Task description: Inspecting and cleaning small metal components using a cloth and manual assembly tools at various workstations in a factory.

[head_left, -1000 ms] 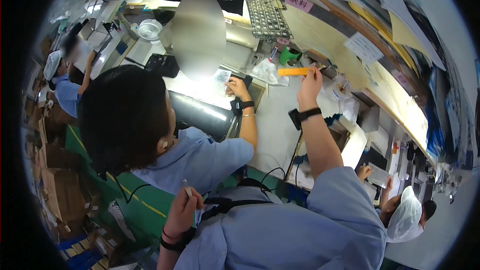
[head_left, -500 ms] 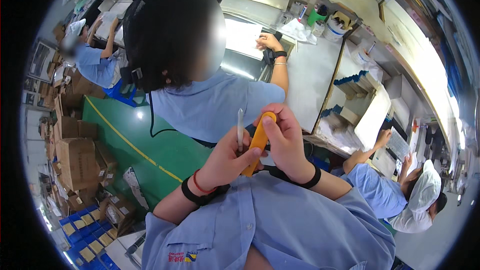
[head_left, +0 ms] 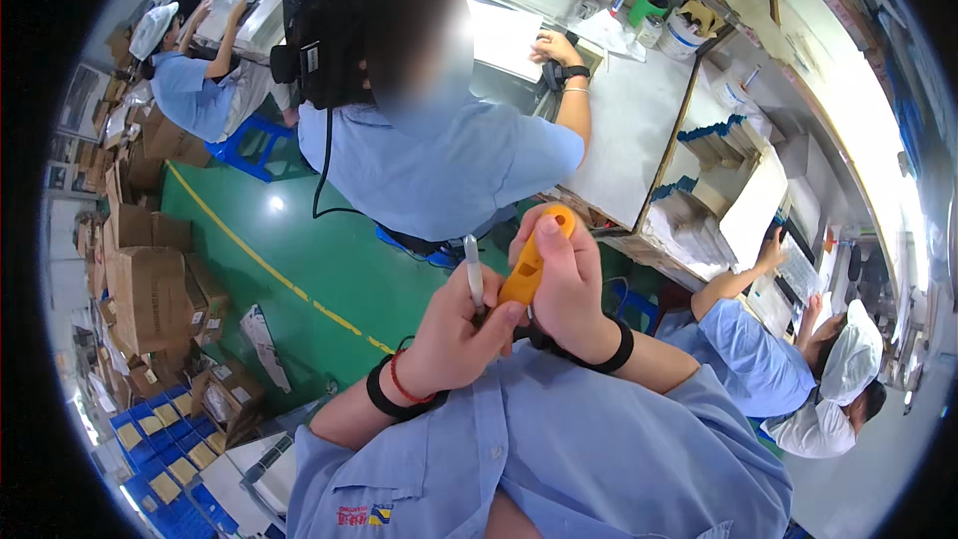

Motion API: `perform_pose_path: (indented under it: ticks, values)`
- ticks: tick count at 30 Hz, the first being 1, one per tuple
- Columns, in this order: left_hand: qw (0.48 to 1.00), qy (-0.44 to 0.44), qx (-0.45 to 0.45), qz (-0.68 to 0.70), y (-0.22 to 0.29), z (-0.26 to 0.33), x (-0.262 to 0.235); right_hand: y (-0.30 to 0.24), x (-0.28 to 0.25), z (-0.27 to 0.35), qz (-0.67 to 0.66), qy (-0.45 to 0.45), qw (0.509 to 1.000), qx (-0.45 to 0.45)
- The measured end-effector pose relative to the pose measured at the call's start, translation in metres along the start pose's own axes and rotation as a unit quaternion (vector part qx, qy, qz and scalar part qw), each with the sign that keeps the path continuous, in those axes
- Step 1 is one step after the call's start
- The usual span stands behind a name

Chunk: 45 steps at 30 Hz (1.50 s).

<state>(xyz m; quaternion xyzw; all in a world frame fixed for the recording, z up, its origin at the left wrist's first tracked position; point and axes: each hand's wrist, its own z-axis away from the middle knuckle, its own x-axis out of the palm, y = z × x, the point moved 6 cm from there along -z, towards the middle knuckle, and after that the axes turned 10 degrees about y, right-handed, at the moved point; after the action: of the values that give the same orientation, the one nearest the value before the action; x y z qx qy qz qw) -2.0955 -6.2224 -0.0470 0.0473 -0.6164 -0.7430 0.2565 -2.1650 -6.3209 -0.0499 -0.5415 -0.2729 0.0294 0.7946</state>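
In front of my chest, both hands meet at a flat orange plastic handle, long and rounded, with a hole near its far end and a notch lower down. My right hand is closed around it, thumb lying along its upper part. The thumb of my left hand presses by its lower end. A slim whitish pen-shaped stick points upward out of my left fingers, gripped in the same hand. The lower end of the orange handle is hidden behind my fingers.
A seated co-worker in light blue is just ahead at a workbench. Another co-worker sits at the right, one more far left. Cardboard boxes and blue trays stand at left beside the green floor.
The orange handle has turned in my hands, now showing its hole and notch. The head view has shifted slightly, and the co-worker ahead appears farther from my hands.
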Motion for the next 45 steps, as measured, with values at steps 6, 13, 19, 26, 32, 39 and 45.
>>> perform_pose_path:
  ticks: [6, 13, 19, 26, 32, 39, 45]
  values:
    - [0.998, -0.002, 0.029, -0.052, 0.01, -0.004, 0.0, -0.028, -0.005, -0.039, -0.197, 0.02, 0.98, 0.015]
    - [0.986, 0.009, -0.06, -0.155, 0.019, -0.027, 0.014, 0.002, -0.003, -0.044, -0.283, -0.012, 0.926, 0.25]
    - [0.963, 0.02, -0.152, -0.22, -0.006, -0.072, 0.011, 0.057, -0.026, -0.088, -0.325, 0.024, 0.888, 0.325]
    - [0.964, -0.007, -0.138, -0.227, 0.004, -0.082, 0.024, 0.033, -0.031, -0.087, -0.281, 0.011, 0.923, 0.263]
    - [0.961, -0.009, -0.138, -0.238, 0.004, -0.091, 0.023, 0.036, -0.03, -0.1, -0.292, 0.0, 0.92, 0.262]
    - [0.976, -0.009, -0.09, -0.2, 0.006, -0.077, 0.019, 0.007, -0.023, -0.09, -0.299, -0.079, 0.935, 0.173]
    - [0.989, 0.009, -0.04, -0.143, 0.008, -0.072, 0.017, -0.016, -0.018, -0.08, -0.272, -0.028, 0.945, 0.18]
